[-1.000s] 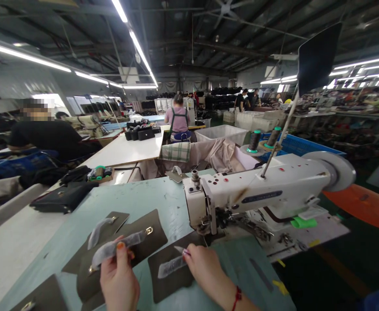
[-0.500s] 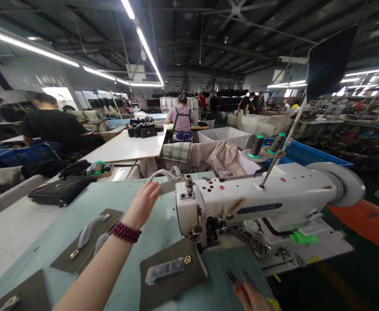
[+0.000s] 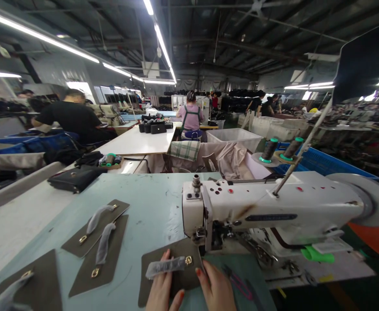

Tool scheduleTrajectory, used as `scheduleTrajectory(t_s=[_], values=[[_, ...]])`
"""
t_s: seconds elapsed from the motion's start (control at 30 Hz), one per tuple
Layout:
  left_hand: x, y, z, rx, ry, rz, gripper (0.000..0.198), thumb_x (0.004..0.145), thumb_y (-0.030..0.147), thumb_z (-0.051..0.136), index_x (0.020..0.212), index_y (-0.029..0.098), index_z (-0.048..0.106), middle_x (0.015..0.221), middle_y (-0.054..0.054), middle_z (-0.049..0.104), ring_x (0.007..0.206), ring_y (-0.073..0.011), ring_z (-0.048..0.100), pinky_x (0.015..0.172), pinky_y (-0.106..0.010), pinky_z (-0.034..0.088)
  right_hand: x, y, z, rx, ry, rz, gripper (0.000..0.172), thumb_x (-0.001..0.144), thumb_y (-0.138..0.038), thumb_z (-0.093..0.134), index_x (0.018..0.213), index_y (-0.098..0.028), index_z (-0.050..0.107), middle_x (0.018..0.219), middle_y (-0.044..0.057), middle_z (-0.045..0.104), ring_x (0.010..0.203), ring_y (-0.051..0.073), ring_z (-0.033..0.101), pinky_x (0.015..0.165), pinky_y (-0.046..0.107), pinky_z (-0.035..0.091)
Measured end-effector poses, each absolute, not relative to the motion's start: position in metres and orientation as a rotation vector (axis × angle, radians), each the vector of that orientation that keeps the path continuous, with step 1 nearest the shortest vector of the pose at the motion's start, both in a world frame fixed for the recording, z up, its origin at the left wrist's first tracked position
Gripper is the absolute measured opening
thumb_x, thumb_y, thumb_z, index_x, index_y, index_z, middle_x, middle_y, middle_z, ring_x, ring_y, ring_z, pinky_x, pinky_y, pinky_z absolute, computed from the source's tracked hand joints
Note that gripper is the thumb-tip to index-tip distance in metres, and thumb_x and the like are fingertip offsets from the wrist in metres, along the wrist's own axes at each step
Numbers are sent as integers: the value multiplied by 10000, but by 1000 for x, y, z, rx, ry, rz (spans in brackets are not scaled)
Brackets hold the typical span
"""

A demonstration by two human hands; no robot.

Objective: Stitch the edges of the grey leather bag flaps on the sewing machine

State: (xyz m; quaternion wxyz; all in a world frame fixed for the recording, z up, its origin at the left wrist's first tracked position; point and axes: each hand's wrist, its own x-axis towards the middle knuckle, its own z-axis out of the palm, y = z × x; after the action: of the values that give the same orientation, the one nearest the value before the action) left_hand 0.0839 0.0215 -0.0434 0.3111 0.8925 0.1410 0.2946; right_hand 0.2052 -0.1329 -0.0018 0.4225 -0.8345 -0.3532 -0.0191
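Note:
A grey-brown bag panel [image 3: 186, 283] lies on the table just before the sewing machine [image 3: 247, 207]. Across it runs a plastic-wrapped handle [image 3: 165, 267] with a gold buckle. My left hand [image 3: 162, 287] rests on the panel with fingers stretched over the handle and the thumb apart. At the panel's right edge is my right hand [image 3: 218, 288], its thumb on top and its fingers along the edge. The thread snips [image 3: 241, 287], with pinkish handles, lie blurred on the table to the right of that hand, apart from it.
More panels with wrapped handles [image 3: 100, 252] lie to the left on the green tabletop [image 3: 147, 207]. A black bag [image 3: 76, 179] sits at the far left edge. Behind the machine, a cloth-lined bin [image 3: 205, 149] holds a panel [image 3: 211, 163]. Thread cones [image 3: 269, 150] stand beyond the machine.
My left hand has come back from the far side of the machine onto the near panel. A panel with a handle now shows in the bin. My right hand has let go of the snips.

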Motion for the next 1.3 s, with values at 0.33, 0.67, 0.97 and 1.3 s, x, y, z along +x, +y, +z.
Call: scheduleTrajectory(t_s=[0.33, 0.67, 0.97, 1.3], values=[[128, 71, 64, 2924, -81, 409, 497, 851, 501, 548, 1320, 349, 489, 1302, -92, 535, 1147, -297, 505, 962, -494, 421, 186, -111, 6, -1869, -548, 232, 607, 926, -619, 325, 656, -159, 615, 589, 46, 602, 562, 184, 575, 494, 215, 419], [130, 73, 61, 2919, -59, 370, 493, 863, 515, 524, 1318, 328, 494, 1314, -89, 524, 1171, -287, 485, 975, -476, 410, 191, -107, 13, -1754, -440, 348, 577, 869, -639, 432, 636, -143, 611, 585, 34, 559, 559, 160, 515, 503, 208, 400], [144, 80, 72, 2925, -57, 345, 437, 840, 505, 566, 1195, 253, 603, 1245, -101, 562, 1144, -300, 490, 952, -460, 425, 201, -94, 8, -1635, -329, 471, 558, 844, -651, 464, 730, -137, 649, 648, 53, 573, 589, 177, 560, 467, 220, 477], [148, 90, 68, 2741, -72, 256, 382, 816, 531, 585, 1068, 261, 687, 1120, -66, 669, 1069, -270, 575, 951, -413, 446, 192, -116, 8, -1374, -216, 657, 522, 864, -630, 466, 922, -148, 660, 832, 95, 691, 637, 195, 680, 572, 266, 527]])
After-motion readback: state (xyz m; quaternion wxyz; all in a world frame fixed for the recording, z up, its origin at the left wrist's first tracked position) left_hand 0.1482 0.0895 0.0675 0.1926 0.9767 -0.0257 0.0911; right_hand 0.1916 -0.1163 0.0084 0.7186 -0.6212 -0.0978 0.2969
